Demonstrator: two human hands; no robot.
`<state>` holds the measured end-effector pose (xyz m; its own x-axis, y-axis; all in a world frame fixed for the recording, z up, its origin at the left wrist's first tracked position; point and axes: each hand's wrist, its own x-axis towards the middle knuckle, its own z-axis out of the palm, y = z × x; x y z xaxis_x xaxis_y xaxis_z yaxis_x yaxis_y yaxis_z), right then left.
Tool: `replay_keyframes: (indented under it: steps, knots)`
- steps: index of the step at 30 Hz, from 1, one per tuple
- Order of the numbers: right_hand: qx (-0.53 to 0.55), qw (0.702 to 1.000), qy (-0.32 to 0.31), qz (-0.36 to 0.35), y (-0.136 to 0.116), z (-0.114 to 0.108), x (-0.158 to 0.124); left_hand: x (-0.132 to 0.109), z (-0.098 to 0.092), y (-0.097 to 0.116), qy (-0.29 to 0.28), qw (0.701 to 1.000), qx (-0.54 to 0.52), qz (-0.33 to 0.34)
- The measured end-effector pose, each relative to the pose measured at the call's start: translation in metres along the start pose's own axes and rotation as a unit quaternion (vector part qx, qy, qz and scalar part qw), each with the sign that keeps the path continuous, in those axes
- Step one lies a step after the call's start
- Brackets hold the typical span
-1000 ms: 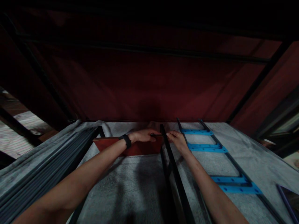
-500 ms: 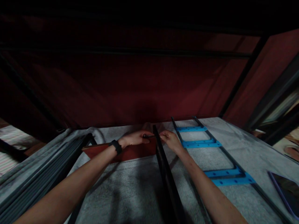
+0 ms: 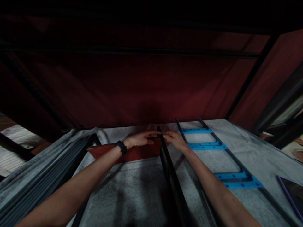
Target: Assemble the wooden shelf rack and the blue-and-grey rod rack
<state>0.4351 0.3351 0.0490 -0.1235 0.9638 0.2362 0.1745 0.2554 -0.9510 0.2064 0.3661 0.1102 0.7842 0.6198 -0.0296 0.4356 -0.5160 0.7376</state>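
Observation:
My left hand (image 3: pixel 141 138), with a black band (image 3: pixel 121 147) on its wrist, rests over the top edge of a reddish-brown board (image 3: pixel 138 154). Its thumb and fingers close around a small dark rod-like piece (image 3: pixel 153 136) beside a black metal bar (image 3: pixel 172 179). The index finger reaches to the bar's upper end. On the bar's other side, my right hand (image 3: pixel 174 138) has its fingers pinched together close against it. What lies in that pinch is too small to make out. The board's right end meets the bar, and the bar runs towards me.
Blue brackets (image 3: pixel 205 146) joined to dark rails lie on the grey cloth (image 3: pixel 118 192) at right. A phone-like device (image 3: pixel 292 192) is at the right edge. Several dark metal bars (image 3: pixel 49 179) are stacked at left. A dark red panel (image 3: pixel 132 91) stands behind.
The left index finger now stretches to the bar's top, and the rod-like piece shows less. The right fingers stay by the bar. The view has shifted slightly.

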Motion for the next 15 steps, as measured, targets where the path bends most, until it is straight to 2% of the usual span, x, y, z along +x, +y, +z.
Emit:
replay_keyframes:
  steps: [3,8,10,12,15]
  knots:
    - [-0.017,0.999,0.028,-0.002,0.002,0.007,-0.001,0.002,0.002,-0.003,-0.01,0.999,-0.039,0.007]
    - [-0.074,0.982,0.175,-0.018,0.003,0.025,-0.01,0.002,0.002,-0.004,-0.016,0.999,-0.047,0.011]
    - [-0.083,0.974,0.209,-0.017,0.002,0.031,-0.014,0.001,0.002,-0.003,-0.018,0.999,-0.044,0.011]
    - [-0.066,0.976,0.209,-0.008,0.002,0.036,-0.019,0.001,0.002,-0.004,-0.018,0.999,-0.038,0.011]
    - [0.022,0.986,0.161,0.022,0.003,0.04,-0.024,0.001,0.002,-0.003,-0.019,0.999,-0.035,0.016]
